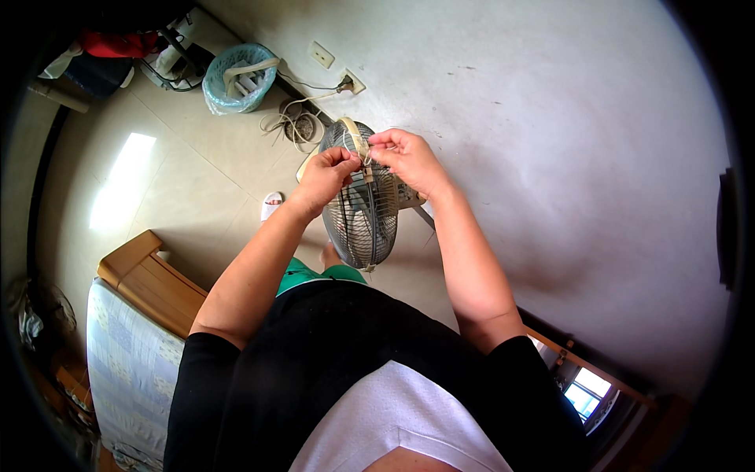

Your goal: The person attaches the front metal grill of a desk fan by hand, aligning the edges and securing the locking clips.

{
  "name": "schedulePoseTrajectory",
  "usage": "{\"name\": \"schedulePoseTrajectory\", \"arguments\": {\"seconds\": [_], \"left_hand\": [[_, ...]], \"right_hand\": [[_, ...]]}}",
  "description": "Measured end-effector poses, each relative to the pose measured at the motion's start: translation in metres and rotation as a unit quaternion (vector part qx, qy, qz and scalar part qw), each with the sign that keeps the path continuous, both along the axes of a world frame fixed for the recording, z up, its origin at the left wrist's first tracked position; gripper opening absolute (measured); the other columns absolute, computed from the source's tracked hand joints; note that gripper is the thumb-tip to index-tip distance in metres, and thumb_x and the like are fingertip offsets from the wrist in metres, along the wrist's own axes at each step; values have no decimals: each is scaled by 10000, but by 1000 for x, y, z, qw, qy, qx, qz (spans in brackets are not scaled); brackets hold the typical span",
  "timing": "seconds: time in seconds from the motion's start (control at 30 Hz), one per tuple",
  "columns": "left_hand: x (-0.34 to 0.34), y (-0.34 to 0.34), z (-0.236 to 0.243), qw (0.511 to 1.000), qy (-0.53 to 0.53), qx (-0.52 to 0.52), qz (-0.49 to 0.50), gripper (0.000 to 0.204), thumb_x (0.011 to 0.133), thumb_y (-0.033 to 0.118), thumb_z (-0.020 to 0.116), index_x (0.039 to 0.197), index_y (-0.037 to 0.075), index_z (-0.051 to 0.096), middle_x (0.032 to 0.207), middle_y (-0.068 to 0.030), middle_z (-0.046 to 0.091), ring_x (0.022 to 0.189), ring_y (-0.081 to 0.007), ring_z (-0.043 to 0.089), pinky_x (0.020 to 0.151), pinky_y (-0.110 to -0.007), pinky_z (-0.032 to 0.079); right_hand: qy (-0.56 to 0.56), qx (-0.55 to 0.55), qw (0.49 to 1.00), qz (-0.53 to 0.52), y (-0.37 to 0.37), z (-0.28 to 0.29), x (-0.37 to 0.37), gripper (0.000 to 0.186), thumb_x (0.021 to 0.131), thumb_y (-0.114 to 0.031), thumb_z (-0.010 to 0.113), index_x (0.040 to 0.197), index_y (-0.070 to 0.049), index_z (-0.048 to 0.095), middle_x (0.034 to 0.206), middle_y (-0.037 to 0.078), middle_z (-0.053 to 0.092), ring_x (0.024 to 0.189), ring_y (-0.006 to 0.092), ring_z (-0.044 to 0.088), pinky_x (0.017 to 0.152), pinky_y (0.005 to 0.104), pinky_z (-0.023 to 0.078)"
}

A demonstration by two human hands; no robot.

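Observation:
A standing fan with a round wire grille (363,212) and a beige rim band stands in front of me, near the wall. My left hand (329,175) pinches the rim band at the top of the grille. My right hand (406,157) pinches the same spot from the other side, fingertips meeting at a small clip on the rim (366,161). Both hands are closed on that rim piece. The fan's beige motor housing (409,195) shows behind my right wrist.
A wooden bed frame (149,283) with a patterned mattress (126,370) lies at lower left. A bin lined with a blue bag (236,77) stands by the wall, with coiled cords (295,124) and a wall socket (352,81). A white slipper (271,204) lies on the tile floor.

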State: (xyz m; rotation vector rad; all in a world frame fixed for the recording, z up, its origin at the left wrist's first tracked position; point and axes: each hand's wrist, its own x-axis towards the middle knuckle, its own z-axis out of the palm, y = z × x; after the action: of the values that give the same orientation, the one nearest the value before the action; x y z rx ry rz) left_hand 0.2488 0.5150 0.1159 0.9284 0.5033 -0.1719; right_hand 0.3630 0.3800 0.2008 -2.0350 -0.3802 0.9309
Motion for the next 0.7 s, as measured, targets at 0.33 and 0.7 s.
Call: {"name": "schedulePoseTrajectory", "arguments": {"seconds": [0.33, 0.7], "left_hand": [[0, 2, 5, 1000, 22, -7, 7, 63, 925, 139, 627, 955, 84, 634, 820, 35, 609, 684, -54, 499, 659, -208, 429], [-2, 5, 2, 999, 6, -40, 6, 75, 919, 142, 647, 923, 74, 616, 826, 28, 604, 691, -60, 508, 663, -217, 444]], "right_hand": [[77, 65, 986, -132, -11, -24, -10, 95, 959, -101, 607, 981, -9, 617, 851, 79, 685, 723, 123, 630, 676, 258, 524], [-330, -3, 942, 62, -6, -13, -30, 273, 777, -173, 765, 1011, -76, 662, 1096, 110, 626, 874, 258, 643, 799, 359, 524]]}}
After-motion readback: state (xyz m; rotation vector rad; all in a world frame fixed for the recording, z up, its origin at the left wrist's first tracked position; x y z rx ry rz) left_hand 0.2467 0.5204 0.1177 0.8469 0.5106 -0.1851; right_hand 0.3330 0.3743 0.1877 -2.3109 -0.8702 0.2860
